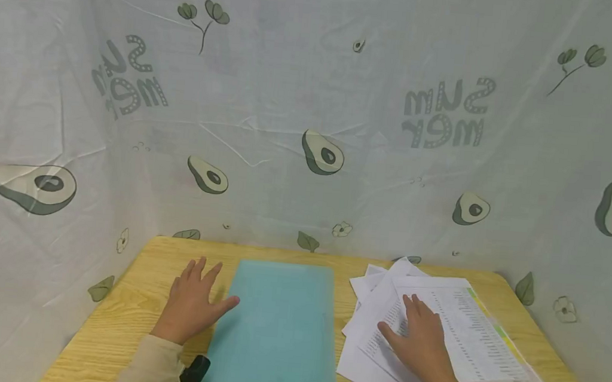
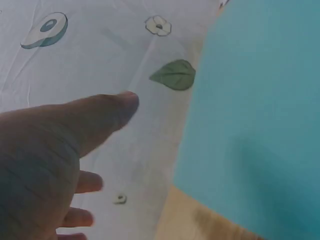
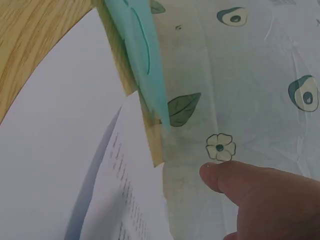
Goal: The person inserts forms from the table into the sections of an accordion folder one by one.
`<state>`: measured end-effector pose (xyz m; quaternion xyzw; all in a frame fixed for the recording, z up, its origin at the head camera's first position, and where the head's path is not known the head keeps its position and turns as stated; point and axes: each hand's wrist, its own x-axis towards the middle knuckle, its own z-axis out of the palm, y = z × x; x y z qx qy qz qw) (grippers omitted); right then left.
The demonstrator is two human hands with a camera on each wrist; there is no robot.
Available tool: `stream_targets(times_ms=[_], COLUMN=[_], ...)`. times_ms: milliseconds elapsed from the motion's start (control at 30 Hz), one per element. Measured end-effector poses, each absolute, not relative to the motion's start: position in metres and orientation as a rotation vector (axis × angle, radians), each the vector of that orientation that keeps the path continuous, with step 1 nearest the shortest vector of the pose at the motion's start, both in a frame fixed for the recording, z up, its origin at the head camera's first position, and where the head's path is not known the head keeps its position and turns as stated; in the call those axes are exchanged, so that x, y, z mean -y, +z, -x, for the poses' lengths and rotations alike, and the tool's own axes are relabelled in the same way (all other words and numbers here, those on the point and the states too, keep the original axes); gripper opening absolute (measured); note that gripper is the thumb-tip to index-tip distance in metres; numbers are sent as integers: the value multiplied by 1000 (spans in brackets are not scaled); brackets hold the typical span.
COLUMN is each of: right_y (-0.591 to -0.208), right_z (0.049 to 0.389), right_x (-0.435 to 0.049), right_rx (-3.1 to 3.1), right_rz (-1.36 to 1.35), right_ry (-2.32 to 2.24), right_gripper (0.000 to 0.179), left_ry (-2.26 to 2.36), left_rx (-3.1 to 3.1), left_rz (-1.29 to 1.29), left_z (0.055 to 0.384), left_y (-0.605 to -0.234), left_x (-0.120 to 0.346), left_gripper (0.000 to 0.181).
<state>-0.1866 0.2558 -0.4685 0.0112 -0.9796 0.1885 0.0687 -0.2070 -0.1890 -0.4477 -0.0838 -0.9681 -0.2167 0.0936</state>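
Observation:
A light-blue plastic folder point(image 1: 280, 333) lies lengthwise in the middle of the wooden table. My left hand point(image 1: 195, 302) is held with fingers spread at its left edge, the thumb by the folder's side; nothing is in it. In the left wrist view the thumb point(image 2: 107, 112) stands apart from the folder point(image 2: 250, 100). On the right, several loose printed sheets point(image 1: 467, 341) lie in an uneven, fanned pile. My right hand point(image 1: 423, 341), fingers spread and holding nothing, is over the top sheet; whether it touches the paper I cannot tell. The right wrist view shows sheets point(image 3: 55, 125) beside the thumb point(image 3: 225, 180).
A pale curtain point(image 1: 270, 92) printed with avocados, leaves and flowers hangs behind the table and down both sides. Wooden tabletop point(image 1: 125, 297) shows left of the folder. A black wrist strap piece point(image 1: 195, 370) sits at my left sleeve point(image 1: 149, 367).

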Motion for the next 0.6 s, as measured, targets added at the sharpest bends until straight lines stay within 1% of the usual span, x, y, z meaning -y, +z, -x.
stream_targets(times_ms=[133,233,433,500,600], right_y=[-462,-460,-462,-463,-463], right_z=[183,181,178,176,173], right_x=[-243,-229,-202,-197,-194], right_rx=[3006,3024,3061,3089,3109], right_rz=[-14,-22,-224,-318,-453], right_ry=[707,778,866,886,929], right_gripper=[64,47,18,12,11], left_ry=[-659,-674,-679,-681,-658], left_rx=[2915,2975,3059,3072,3084], left_rz=[283,296,419,473,514], left_z=[205,203,195,193,190], left_y=[-449,-454,-464,-466,-467], left_x=[177,164,140,134,130], left_gripper=[77,78,76,76,77])
